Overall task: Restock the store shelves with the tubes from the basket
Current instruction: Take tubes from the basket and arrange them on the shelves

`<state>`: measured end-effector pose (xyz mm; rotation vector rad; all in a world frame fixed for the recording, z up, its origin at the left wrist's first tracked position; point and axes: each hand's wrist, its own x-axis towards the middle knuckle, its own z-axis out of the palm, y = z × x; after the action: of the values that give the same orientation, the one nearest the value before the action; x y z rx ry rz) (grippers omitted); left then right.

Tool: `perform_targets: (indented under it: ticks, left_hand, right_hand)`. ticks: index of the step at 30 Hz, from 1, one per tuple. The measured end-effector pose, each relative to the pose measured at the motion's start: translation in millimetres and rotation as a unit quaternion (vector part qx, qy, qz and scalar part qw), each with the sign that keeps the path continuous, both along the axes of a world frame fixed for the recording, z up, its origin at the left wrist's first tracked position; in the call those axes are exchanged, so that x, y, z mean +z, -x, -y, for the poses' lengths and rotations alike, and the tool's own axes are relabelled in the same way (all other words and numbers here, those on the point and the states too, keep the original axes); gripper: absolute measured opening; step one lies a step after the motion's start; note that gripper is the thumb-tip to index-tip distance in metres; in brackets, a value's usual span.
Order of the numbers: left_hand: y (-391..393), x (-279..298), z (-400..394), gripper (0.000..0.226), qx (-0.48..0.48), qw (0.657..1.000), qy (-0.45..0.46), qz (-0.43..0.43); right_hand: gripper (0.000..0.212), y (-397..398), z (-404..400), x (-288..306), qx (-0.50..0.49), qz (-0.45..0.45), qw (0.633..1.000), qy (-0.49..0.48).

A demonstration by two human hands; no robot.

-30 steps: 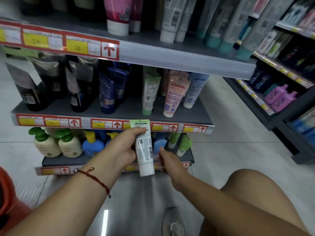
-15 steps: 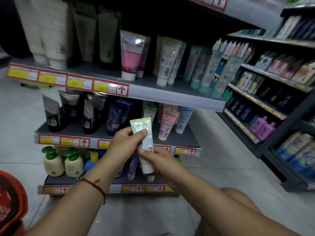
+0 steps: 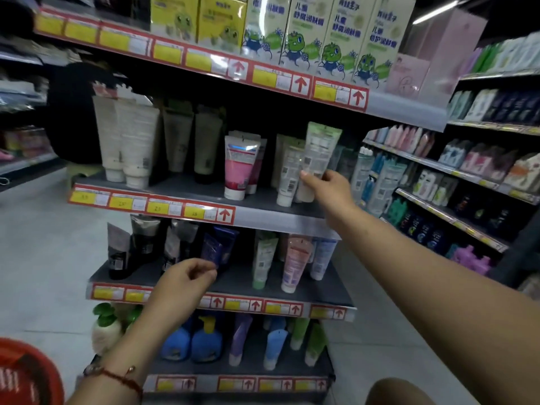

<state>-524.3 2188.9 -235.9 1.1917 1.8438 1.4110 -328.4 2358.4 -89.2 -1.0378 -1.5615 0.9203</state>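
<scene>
Standing before you is a dark grey metal shelf unit (image 3: 257, 200) in a store aisle, its front lips lined with red-and-yellow price labels (image 3: 152, 206), with pale grey floor tiles (image 3: 43, 258) running past its left side and a second rack of bottles (image 3: 467, 176) angling off on the right. Your right hand (image 3: 330, 190) reaches to the second shelf from the top and pinches a pale green-topped white plastic tube (image 3: 317, 159) low on its body, thumb on the near face. That tube stands cap down and almost upright, just beside a similar white tube (image 3: 289, 173) on its left and right of a pink-and-white tube (image 3: 239, 168). Whether its cap rests on the board you cannot tell. Your left hand (image 3: 181, 285), a red cord bracelet (image 3: 117, 375) on its wrist, hangs before the next shelf's front edge with fingers loosely curled around nothing. The red plastic basket (image 3: 26, 372) sits at the lower left corner, near that forearm. Open shelf board lies bare between the pink tube and the dark olive tubes (image 3: 204, 147), and the aisle floor on both sides is open.
</scene>
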Motion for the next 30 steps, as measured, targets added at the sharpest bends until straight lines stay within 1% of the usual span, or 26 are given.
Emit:
perform_targets:
  ticks: [1, 2, 5, 7, 10, 12, 14, 17, 18, 19, 21, 22, 24, 27, 29, 30]
  left_hand:
    - [3, -1, 2, 0.007, 0.002, 1.0, 0.008, -0.007]
    - [7, -2, 4, 0.006, 0.003, 1.0, 0.016, -0.012]
    - [16, -8, 8, 0.005, 0.007, 0.999, 0.042, -0.022]
    - [21, -12, 8, 0.005, 0.015, 0.998, 0.049, -0.022]
    - [20, -16, 14, 0.005, 0.024, 0.996, 0.069, -0.042]
    - [20, -19, 21, 0.005, 0.033, 0.995, 0.081, -0.049]
    - [21, -22, 34, 0.005, 0.04, 0.995, 0.088, -0.028]
    - [28, -25, 57, 0.007, 0.07, 0.992, 0.087, 0.05]
    - [32, -22, 64, 0.007, 0.083, 0.991, 0.088, 0.063]
    - [38, -16, 69, 0.008, 0.093, 0.99, 0.09, 0.057]
    - [58, 7, 74, 0.008, 0.109, 0.99, 0.089, -0.008]
    - [71, 23, 72, 0.009, 0.116, 0.988, 0.086, -0.058]
    - [100, 60, 62, 0.01, 0.142, 0.973, 0.076, -0.166]
    - [151, 113, 32, 0.017, 0.193, 0.934, 0.092, -0.286]
    - [186, 139, 6, 0.03, 0.208, 0.908, 0.12, -0.344]
    - [201, 148, -8, 0.036, 0.21, 0.902, 0.132, -0.355]
  right_hand:
    - [0.017, -1, -13, 0, -0.027, 0.017, 0.999, -0.004]
    - [0.021, -3, -26, -3, -0.054, 0.056, 0.997, -0.002]
    - [0.034, -5, -55, -18, -0.101, 0.204, 0.973, 0.024]
    - [0.034, -4, -64, -28, -0.103, 0.242, 0.964, 0.032]
    - [0.034, -6, -70, -33, -0.091, 0.231, 0.969, 0.02]
    - [0.046, -8, -67, -32, -0.08, 0.187, 0.979, 0.02]
    - [0.061, -9, -52, -31, -0.085, 0.137, 0.987, 0.018]
    - [0.061, -6, -15, -32, -0.09, 0.122, 0.985, -0.086]
    - [0.061, -1, 1, -31, -0.072, 0.133, 0.981, -0.122]
    - [0.059, 7, 16, -31, -0.044, 0.146, 0.976, -0.155]
    - [0.054, 32, 42, -29, 0.027, 0.177, 0.962, -0.207]
    - [0.053, 49, 53, -26, 0.066, 0.193, 0.955, -0.217]
    - [0.055, 92, 62, -20, 0.14, 0.223, 0.941, -0.212]
    - [0.061, 168, 56, -7, 0.194, 0.25, 0.935, -0.157]
    - [0.07, 216, 48, 3, 0.229, 0.237, 0.941, -0.077]
    - [0.072, 238, 42, 7, 0.242, 0.213, 0.946, -0.032]
